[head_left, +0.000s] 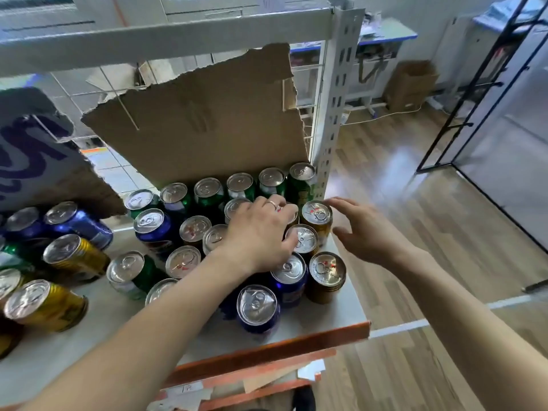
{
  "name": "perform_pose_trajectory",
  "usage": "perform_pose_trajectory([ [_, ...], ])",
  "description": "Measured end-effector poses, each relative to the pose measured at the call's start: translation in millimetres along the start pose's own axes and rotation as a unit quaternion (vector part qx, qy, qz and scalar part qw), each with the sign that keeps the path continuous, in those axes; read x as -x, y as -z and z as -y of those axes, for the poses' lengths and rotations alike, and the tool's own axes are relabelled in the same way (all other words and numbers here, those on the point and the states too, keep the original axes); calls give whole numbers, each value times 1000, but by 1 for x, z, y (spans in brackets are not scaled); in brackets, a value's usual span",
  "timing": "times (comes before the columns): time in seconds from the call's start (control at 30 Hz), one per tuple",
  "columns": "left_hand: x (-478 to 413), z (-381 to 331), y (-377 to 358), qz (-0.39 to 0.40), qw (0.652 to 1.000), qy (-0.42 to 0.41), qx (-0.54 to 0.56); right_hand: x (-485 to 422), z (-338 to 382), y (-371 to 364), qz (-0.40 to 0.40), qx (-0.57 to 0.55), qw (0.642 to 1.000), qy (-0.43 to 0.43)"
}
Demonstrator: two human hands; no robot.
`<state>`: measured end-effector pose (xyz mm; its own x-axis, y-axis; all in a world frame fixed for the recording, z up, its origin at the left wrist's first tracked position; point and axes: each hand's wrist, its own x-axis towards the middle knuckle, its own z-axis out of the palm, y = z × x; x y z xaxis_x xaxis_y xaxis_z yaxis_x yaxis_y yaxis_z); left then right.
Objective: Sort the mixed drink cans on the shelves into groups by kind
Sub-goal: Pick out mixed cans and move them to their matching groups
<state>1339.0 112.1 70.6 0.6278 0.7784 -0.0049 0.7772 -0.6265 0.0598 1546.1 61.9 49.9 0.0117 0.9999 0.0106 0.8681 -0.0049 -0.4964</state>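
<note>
Back row against the cardboard (207, 123) is all green cans (240, 185), so that kind looks grouped, I reckon. The front of the shelf (335, 312) is a jumble of blue cans (258, 305) and gold ones. The left hand (261, 232) reaches into the middle with fingers curled down among the tops, and I can't tell if it's gripping one. The right hand (364, 229) hovers wide open just beside the gold can (316, 213) at the edge, probably to take it or steady its neighbours.
</note>
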Motion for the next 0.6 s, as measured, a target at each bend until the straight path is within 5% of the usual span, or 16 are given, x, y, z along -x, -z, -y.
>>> perform_pose_trajectory([
  [0.17, -41, -2, -3, 146, 987, 26, -62, -22, -14, -10, 53, -17, 998, 19],
  [0.33, -60, -4, -4, 210, 976, 58, -19, -34, -18, -20, 71, -29, 997, 15],
  [0.6, -70, 9, -6, 164, 979, 81, 89, -40, -24, -28, 29, -105, 994, 26],
])
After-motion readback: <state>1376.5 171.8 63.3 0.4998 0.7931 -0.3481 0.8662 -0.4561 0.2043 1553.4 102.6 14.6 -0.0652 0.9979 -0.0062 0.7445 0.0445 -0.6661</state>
